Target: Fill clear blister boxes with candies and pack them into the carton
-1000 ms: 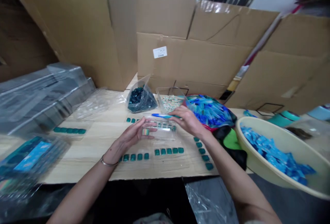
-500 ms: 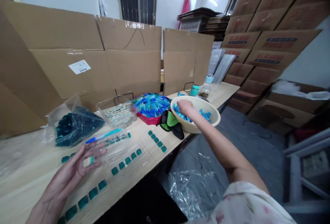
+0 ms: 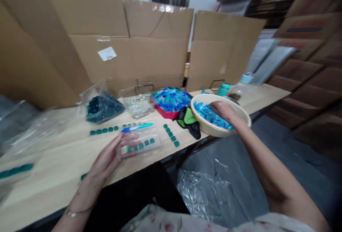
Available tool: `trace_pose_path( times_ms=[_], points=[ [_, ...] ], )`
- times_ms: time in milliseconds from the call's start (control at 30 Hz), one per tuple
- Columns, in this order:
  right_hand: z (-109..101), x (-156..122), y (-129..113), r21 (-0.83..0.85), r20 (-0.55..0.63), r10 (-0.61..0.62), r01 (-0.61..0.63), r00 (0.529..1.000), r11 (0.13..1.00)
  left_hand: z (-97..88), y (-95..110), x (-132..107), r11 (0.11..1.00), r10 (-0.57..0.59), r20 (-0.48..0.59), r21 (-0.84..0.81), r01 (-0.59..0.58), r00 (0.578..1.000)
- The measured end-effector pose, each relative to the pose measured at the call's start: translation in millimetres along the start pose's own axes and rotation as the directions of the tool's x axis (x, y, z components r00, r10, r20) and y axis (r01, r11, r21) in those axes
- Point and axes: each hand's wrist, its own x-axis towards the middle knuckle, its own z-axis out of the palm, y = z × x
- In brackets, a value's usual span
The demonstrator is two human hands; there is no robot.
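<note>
Cream plastic bowl (image 3: 213, 130) sits at the right end of the bench (image 3: 53, 153), its near wall past the edge. The right hand (image 3: 226, 111) is down inside it, among loose blue pieces (image 3: 205, 115). Its fingers are sunk in the heap and smeared by motion blur, so I cannot tell whether that grip is apart or closed on anything.

The left hand (image 3: 112, 155) is at the near edge of the bench, well apart from the bowl. Its grip is clamped on the left end of a clear tray (image 3: 145, 143), thumb on top. The tray's long axis runs left to right, and its free end points towards the bowl. Small teal squares show through it, with a striped bit under the thumb. A blue pen (image 3: 137, 127) lies along its far side, parallel to it; touching or not is unclear.

Between tray and bowl lie a short row of teal squares (image 3: 171, 135) and a green and black cloth (image 3: 189, 119). Farther back are a red dish (image 3: 171, 98) heaped with blue pieces, a clear tub (image 3: 139, 105) of pale items and a bag (image 3: 103, 107) of dark teal ones. Cardboard boxes (image 3: 128, 53) wall the far side. The far left of the bench is blurred.
</note>
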Motion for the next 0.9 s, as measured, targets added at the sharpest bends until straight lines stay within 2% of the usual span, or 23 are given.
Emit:
trace_pose_path(
  times_ms=[33, 67, 100, 133, 167, 200, 233, 300, 367, 400, 467, 567, 633, 700, 767, 833, 900],
  points=[
    [-3, -4, -11, 0.161, -0.273, -0.002, 0.048, 0.962, 0.986, 3.1, -5, -1, 1.0, 0.012, 0.01, -0.017, -0.012, 1.0],
    [-6, -9, -27, 0.338, -0.461, 0.007, 0.169, 0.887, 0.926, 6.4, -10, -2, 0.999, 0.019, 0.022, -0.036, -0.018, 1.0],
    [-8, -15, -46, 0.494, -0.556, 0.019, 0.312, 0.831, 0.811, 9.7, -14, -3, 0.998, 0.029, 0.023, -0.059, -0.028, 0.999],
    [-8, -21, -69, 0.628, -0.572, 0.018, 0.424, 0.82, 0.652, 13.2, -19, -4, 0.996, 0.043, 0.02, -0.083, -0.041, 0.999],
    [-7, -28, -93, 0.742, -0.552, 0.024, 0.477, 0.834, 0.471, 16.6, -23, -4, 0.992, 0.059, 0.012, -0.109, -0.057, 0.998],
    [-4, -34, -118, 0.821, -0.508, 0.011, 0.48, 0.861, 0.309, 19.8, -27, -5, 0.988, 0.078, 0.0, -0.134, -0.077, 0.997],
    [1, -40, -142, 0.861, -0.474, -0.02, 0.469, 0.88, 0.199, 22.6, -32, -6, 0.983, 0.096, -0.014, -0.156, -0.097, 0.995],
    [14, -49, -183, 0.906, -0.418, -0.065, 0.421, 0.906, 0.052, 25.7, -40, -9, 0.972, 0.13, -0.043, -0.192, -0.136, 0.991],
    [31, -54, -212, 0.916, -0.4, -0.078, 0.402, 0.913, 0.001, 25.2, -47, -13, 0.959, 0.168, -0.082, -0.218, -0.182, 0.982],
    [39, -56, -221, 0.911, -0.41, -0.069, 0.412, 0.91, 0.012, 24.0, -50, -15, 0.951, 0.187, -0.106, -0.231, -0.207, 0.977],
    [53, -60, -234, 0.87, -0.476, -0.053, 0.479, 0.878, 0.117, 20.3, -55, -19, 0.934, 0.22, -0.154, -0.253, -0.253, 0.963],
    [65, -68, -246, 0.673, -0.646, -0.109, 0.631, 0.756, 0.385, 14.1, -60, -24, 0.913, 0.249, -0.217, -0.272, -0.304, 0.944],
    [66, -74, -252, 0.484, -0.715, -0.191, 0.674, 0.672, 0.558, 9.6, -62, -28, 0.899, 0.266, -0.261, -0.279, -0.337, 0.928],
    [64, -78, -255, 0.326, -0.725, -0.271, 0.662, 0.633, 0.675, 3.5, -61, -33, 0.885, 0.277, -0.303, -0.289, -0.365, 0.912],
    [58, -79, -256, 0.237, -0.72, -0.329, 0.663, 0.61, 0.711, -5.5, -59, -43, 0.875, 0.278, -0.345, -0.293, -0.384, 0.897],
    [54, -73, -255, 0.221, -0.734, -0.351, 0.693, 0.582, 0.686, -18.8, -54, -60, 0.869, 0.28, -0.405, -0.278, -0.409, 0.87],
    [52, -62, -257, 0.255, -0.746, -0.354, 0.732, 0.565, 0.631, -36.6, -49, -84, 0.858, 0.292, -0.509, -0.234, -0.457, 0.81]
  ],
)
